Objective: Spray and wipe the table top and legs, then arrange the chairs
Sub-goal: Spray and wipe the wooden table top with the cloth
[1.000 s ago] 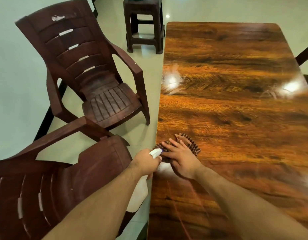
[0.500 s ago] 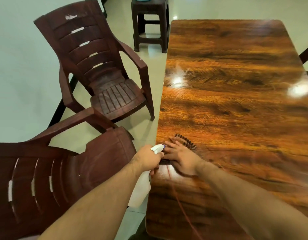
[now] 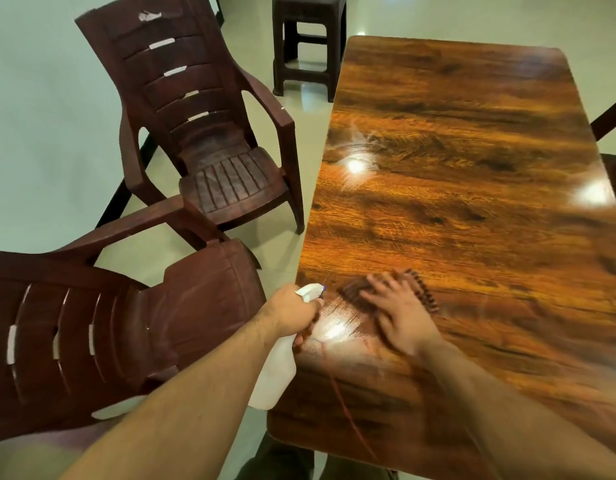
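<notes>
**Table-cleaning station: items in view**

- Glossy rectangular table top (image 3: 455,188), orange-brown wood grain; a wet streaked patch shows near its left edge.
- Dark brown fringed cloth (image 3: 351,293), lying on the table top near that edge, partly blurred.
- Right hand (image 3: 400,317), fingers straight and spread, pressing flat on the cloth.
- White plastic spray bottle (image 3: 275,375), off the table's left edge, nozzle toward the cloth.
- Left hand (image 3: 292,311), fingers curled round the bottle's neck.
- Two dark brown slatted plastic armchairs, near (image 3: 109,323) and far (image 3: 209,140), left of the table.
- Dark brown plastic stool (image 3: 308,39), beyond the far-left corner.
</notes>
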Demonstrator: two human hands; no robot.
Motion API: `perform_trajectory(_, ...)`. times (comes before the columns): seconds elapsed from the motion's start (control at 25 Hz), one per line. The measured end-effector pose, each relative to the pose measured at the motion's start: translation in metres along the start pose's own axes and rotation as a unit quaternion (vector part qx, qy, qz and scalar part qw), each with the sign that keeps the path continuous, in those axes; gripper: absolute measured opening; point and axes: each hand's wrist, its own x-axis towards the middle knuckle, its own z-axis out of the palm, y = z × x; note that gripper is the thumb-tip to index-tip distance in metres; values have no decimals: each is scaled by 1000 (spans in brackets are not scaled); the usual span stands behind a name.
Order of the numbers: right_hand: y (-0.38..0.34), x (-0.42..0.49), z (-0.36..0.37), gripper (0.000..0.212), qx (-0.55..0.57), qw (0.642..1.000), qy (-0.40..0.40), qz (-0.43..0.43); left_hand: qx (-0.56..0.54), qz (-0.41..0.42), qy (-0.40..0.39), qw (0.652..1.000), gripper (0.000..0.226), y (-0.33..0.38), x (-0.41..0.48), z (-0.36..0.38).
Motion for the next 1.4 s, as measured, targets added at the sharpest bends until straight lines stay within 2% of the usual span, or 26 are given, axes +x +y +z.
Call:
perform_trajectory(0.08, 6, 12, -14, 51, 18, 977, 67, 201, -8, -2, 3, 1000, 25, 5, -5, 12)
perform_trajectory(0.12, -8, 14, -10, 52, 19, 973, 69, 219, -4, -5, 6, 1000, 23, 6, -7, 20)
perform_trajectory(0.16, -24, 10, -2, 54, 23, 982, 53, 180, 8, -6, 8, 1000, 22, 7, -7, 29)
perform_trajectory(0.24, -34, -24, 12, 56, 12, 999, -45, -26, 33, -10, 3, 999, 22, 9, -4, 47)
perform_trajectory(0.32, 15, -55, -1, 57, 5, 989, -78, -124, 40, -17, 4, 999, 25, 12, -4, 69)
perform_trajectory(0.36, 47, -61, -10, 58, 6, 996, -50, -73, 42, -20, 7, 999, 25, 16, -8, 84)
perform_trajectory(0.4, 71, -63, -20, 57, 14, 998, 6, 54, 44, -22, 6, 999, 24, 20, -13, 97)
perform_trajectory(0.48, 81, -68, -32, 53, 30, 950, 80, 302, 39, -22, 3, 999, 21, 30, -22, 126)
perform_trajectory(0.52, 66, -71, -29, 54, 17, 951, 79, 297, 38, -20, 3, 999, 21, 35, -25, 139)
perform_trajectory(0.6, 43, -93, -11, 57, -13, 998, -15, 66, 52, -4, 8, 999, 26, 42, -28, 162)
perform_trajectory(0.64, 50, -114, -9, 58, -24, 996, -71, -57, 62, 3, 8, 998, 28, 46, -30, 174)
perform_trajectory(0.68, 72, -129, -15, 58, -25, 989, -90, -117, 68, 9, 8, 998, 29, 51, -33, 184)
perform_trajectory(0.72, 100, -138, -24, 57, -22, 993, -71, -92, 69, 13, 8, 997, 30, 56, -36, 192)
perform_trajectory(0.76, 127, -141, -32, 56, -16, 1000, -14, 20, 70, 17, 7, 997, 31, 60, -37, 200)
perform_trajectory(0.84, 145, -148, -47, 53, 30, 948, 78, 308, 71, 14, 6, 997, 32, 69, -40, 212)
perform_trajectory(0.88, 139, -153, -48, 53, 32, 933, 77, 350, 76, 14, 6, 997, 32, 76, -41, 219)
perform_trajectory(0.92, 127, -158, -41, 54, 18, 954, 67, 291, 81, 16, 4, 997, 33, 82, -42, 223)
perform_trajectory(1.0, 128, -182, -34, 55, 15, 997, -21, 70, 98, 26, -15, 995, 30, 96, -44, 235)
perform_trajectory(1.04, 144, -194, -43, 55, 17, 999, -47, 1, 109, 32, -24, 993, 28, 103, -46, 242)
perform_trajectory(1.08, 166, -199, -52, 55, 17, 999, -43, 5, 118, 38, -29, 992, 28, 108, -47, 247)
perform_trajectory(1.12, 186, -200, -59, 53, 6, 997, -9, 73, 126, 43, -34, 991, 28, 113, -49, 254)
perform_trajectory(1.16, 201, -199, -67, 52, 6, 979, 43, 200, 133, 50, -37, 989, 28, 117, -48, 260)
perform_trajectory(1.24, 206, -188, -75, 53, 51, 878, 119, 461, 137, 57, -38, 988, 27, 125, -46, 270)
perform_trajectory(1.28, 197, -177, -75, 56, 58, 856, 121, 499, 135, 59, -39, 988, 27, 129, -46, 274)
perform_trajectory(1.32, 185, -168, -74, 59, 32, 878, 101, 467, 135, 61, -39, 988, 27, 134, -45, 277)
perform_trajectory(1.4, 168, -163, -57, 63, -35, 980, 25, 194, 155, 74, -47, 984, 24, 144, -43, 283)
